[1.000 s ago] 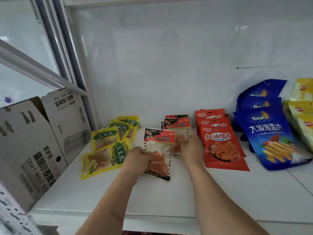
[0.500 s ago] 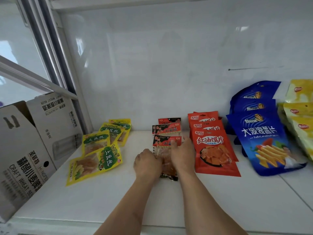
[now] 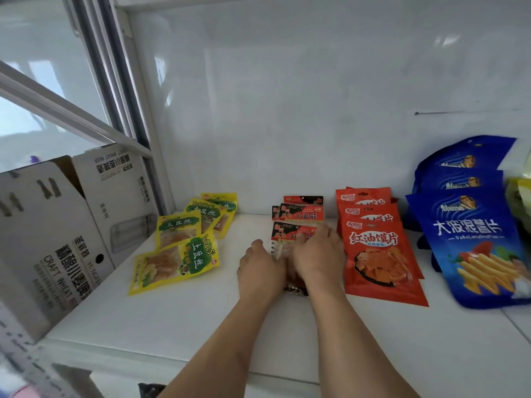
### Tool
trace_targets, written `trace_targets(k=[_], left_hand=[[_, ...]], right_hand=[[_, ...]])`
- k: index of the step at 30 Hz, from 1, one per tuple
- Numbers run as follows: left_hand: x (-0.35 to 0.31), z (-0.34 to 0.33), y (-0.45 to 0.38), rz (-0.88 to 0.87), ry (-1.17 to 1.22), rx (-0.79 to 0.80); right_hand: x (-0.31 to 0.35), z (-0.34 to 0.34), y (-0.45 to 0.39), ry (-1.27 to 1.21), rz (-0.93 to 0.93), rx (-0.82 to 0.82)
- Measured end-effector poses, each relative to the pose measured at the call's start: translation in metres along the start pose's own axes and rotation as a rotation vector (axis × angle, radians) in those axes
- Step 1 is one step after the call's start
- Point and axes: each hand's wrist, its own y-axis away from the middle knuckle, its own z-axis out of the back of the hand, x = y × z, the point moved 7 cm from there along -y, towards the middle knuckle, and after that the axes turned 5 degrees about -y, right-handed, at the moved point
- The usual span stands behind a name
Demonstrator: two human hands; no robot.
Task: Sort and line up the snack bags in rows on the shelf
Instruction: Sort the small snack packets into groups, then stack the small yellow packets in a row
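Both hands lay on the front bag of the red-and-black row, near the middle of the white shelf. The left hand rested at the bag's left edge, knuckles up and fingers curled down out of sight — whether its grip had actually closed on the packet I cannot tell. The right hand lay flat over the bag's right half with fingers nearly straight, pressing on its red header rather than grasping it. Only the header and a strip of the dark bottom edge showed between the two wrists.

Behind that bag two more of the same kind lay overlapped in a line running toward the back wall. Just to the right, touching the right hand's side, was a tidy stack of orange-red bags, also stepped back in a row. Further right stood the row of large blue bags, and at the frame's right edge a sliver of yellow-green packaging, too cropped to read.

To the left the yellow bags lay less evenly — the front one was skewed sideways, the others fanned behind it. A cardboard box with printed lettering stood at the shelf's left end.
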Motion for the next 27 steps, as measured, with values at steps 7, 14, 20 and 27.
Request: trace_targets(k=[7, 14, 20, 27], left_hand=[[0.008, 0.046, -0.009, -0.098, 0.006, -0.096], [0.059, 0.113, -0.054, -0.023, -0.018, -0.227], [0.114, 0.145, -0.106, 0.078, -0.17, -0.181], [0.149, 0.149, -0.163, 0.153, -0.226, -0.061]], right_hand=[[0.028, -0.006, 0.006, 0.021, 0.122, 0.001], [0.086, -0.037, 0.015, -0.194, 0.254, 0.11], [0.117, -0.103, 0.013, -0.249, 0.107, 0.369], [0.13, -0.158, 0.001, -0.226, -0.039, 0.398]])
